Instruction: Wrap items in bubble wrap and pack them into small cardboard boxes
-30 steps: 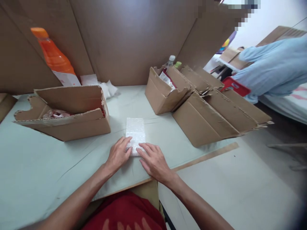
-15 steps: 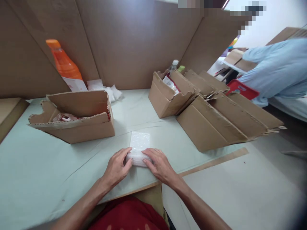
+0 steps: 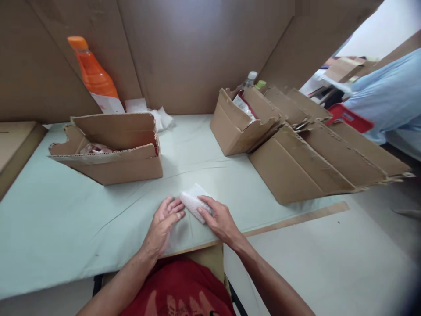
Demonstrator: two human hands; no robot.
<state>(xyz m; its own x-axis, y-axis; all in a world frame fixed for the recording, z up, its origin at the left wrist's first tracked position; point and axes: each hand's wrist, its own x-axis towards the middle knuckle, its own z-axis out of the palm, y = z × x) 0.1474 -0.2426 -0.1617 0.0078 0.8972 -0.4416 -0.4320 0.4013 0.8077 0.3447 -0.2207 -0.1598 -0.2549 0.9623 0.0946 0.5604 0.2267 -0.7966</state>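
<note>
A small white bundle of bubble wrap (image 3: 194,201) is tilted just above or on the pale green tabletop, in front of my body. My right hand (image 3: 215,217) grips it at its right side, thumb and fingers closed around the edge. Beside its left end, my left hand (image 3: 167,218) has its palm partly turned up and its fingers apart, with nothing in it. The left fingertips come close to the bundle; whether they touch it I cannot tell. What the wrap contains, if anything, is hidden.
An open cardboard box (image 3: 131,169) stands at left, before an orange bottle (image 3: 98,79) and white wrapping pieces (image 3: 161,119). Several cut cardboard boxes (image 3: 289,171) stand at right. A cardboard wall (image 3: 204,57) closes the back. A person in light blue (image 3: 391,92) is at far right.
The bubble wrap was flat between both hands; now it is lifted and turned at an angle in my right hand. My left hand has let go and opened. The camera view has shifted slightly.
</note>
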